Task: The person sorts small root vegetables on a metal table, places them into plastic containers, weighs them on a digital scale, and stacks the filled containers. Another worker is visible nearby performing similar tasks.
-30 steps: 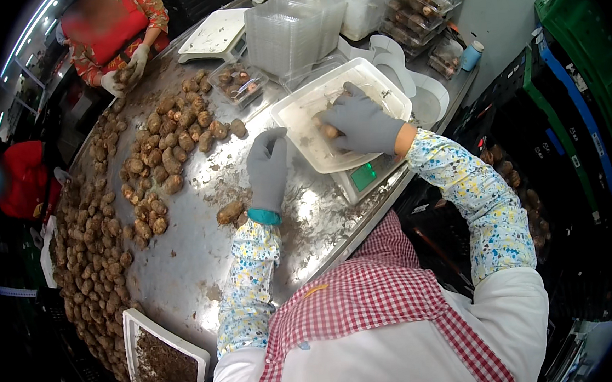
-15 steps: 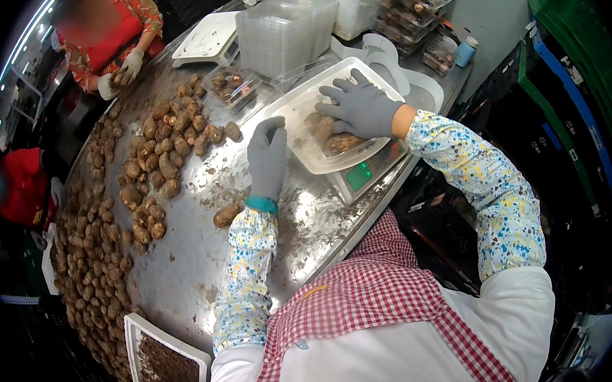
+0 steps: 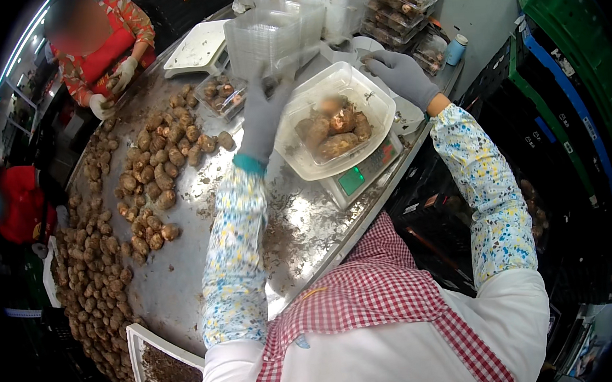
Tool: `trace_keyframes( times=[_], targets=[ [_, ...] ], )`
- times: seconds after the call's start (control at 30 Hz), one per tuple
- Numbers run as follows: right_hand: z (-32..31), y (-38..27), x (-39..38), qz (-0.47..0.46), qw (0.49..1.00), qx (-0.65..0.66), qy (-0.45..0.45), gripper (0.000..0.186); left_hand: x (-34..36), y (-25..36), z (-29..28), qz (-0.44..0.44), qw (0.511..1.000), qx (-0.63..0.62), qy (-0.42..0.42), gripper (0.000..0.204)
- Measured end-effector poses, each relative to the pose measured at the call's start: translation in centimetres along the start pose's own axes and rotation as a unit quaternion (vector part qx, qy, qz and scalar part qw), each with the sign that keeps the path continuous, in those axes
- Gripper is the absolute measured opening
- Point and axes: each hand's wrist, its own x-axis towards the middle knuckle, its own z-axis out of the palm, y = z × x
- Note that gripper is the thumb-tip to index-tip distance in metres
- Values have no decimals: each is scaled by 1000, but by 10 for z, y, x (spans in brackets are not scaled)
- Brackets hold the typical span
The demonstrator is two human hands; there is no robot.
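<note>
A clear plastic box (image 3: 361, 144) of brown taro tubers (image 3: 337, 145) sits in a white tray (image 3: 297, 164) on a digital scale (image 3: 365, 176). One tuber (image 3: 332, 105) at the top of the pile is smeared by motion. My left hand (image 3: 264, 119), in a grey glove, is just left of the tray, near the stacked clear boxes; its fingers are blurred. Over the tray's far right corner is my right hand (image 3: 406, 79), also gloved in grey. Its fingers are apart and no object shows in them.
Loose taros (image 3: 158, 155) cover the table's left side. A filled box (image 3: 223, 96), stacked clear boxes (image 3: 256, 42) and another scale (image 3: 197, 48) stand behind. Filled packs (image 3: 393, 14) and a blue bottle (image 3: 456, 50) are far right. A co-worker (image 3: 102, 60) handles something opposite.
My right hand has lifted off the taros and moved right, uncovering the box. My left hand has moved slightly up. The single taro beside my left forearm no longer shows there.
</note>
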Motion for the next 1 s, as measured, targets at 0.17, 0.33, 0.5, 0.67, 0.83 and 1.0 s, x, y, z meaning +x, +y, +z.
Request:
trace_keyframes(
  times=[0.17, 0.33, 0.5, 0.67, 0.83, 1.0],
  targets=[
    [2, 17, -18, 96, 984, 149, 7, 39, -67, 9, -2, 276, 845, 381, -254, 60],
    [18, 28, -52, 159, 979, 54, -113, 39, -85, -13, 0, 258, 885, 364, -133, 52],
    [10, 9, -75, 250, 927, 205, -191, 39, -109, -29, 20, -37, 987, 156, -19, 51],
    [6, 13, -76, 279, 897, 246, -239, 41, -117, -47, 27, -172, 985, -25, 22, 61],
    [10, 30, -76, 305, 848, 362, -238, 32, -109, -28, 25, -264, 944, -195, -20, 57],
    [19, 39, -75, 310, 852, 361, -218, 20, -108, -28, 8, 52, 962, 224, -150, 46]
  ],
)
